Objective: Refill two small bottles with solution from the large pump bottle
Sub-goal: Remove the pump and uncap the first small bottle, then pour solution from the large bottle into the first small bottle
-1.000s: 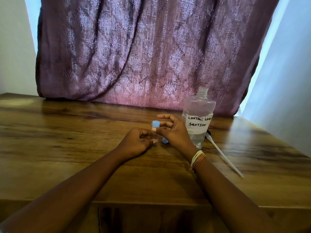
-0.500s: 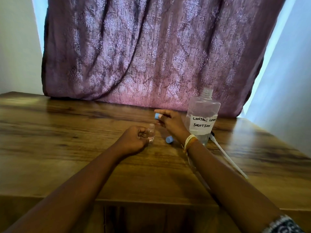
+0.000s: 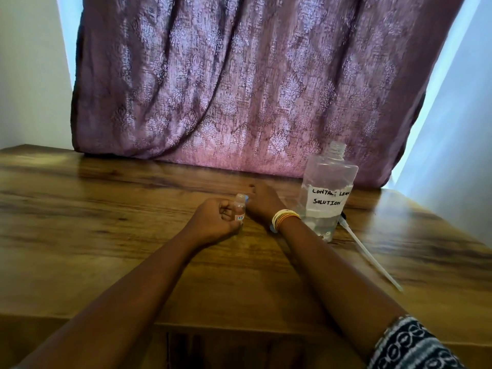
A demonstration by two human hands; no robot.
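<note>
My left hand rests on the wooden table and grips a small clear bottle upright, its neck uncapped. Just right of it is my right hand, back towards me, fingers curled over a blue cap of which only a sliver shows beside the bottle's neck. A second blue cap peeks out from under my right wrist. The large clear bottle, labelled "contact lens solution", stands open to the right with a little liquid at its bottom. No second small bottle shows.
The pump's white dip tube lies on the table right of the large bottle, pointing towards the front right edge. A purple patterned curtain hangs along the table's back edge. A drawer front sits below the near edge.
My right hand has carried the blue cap left and down to the small bottle's neck. My left hand has kept its grip on the bottle and now stands it more upright.
</note>
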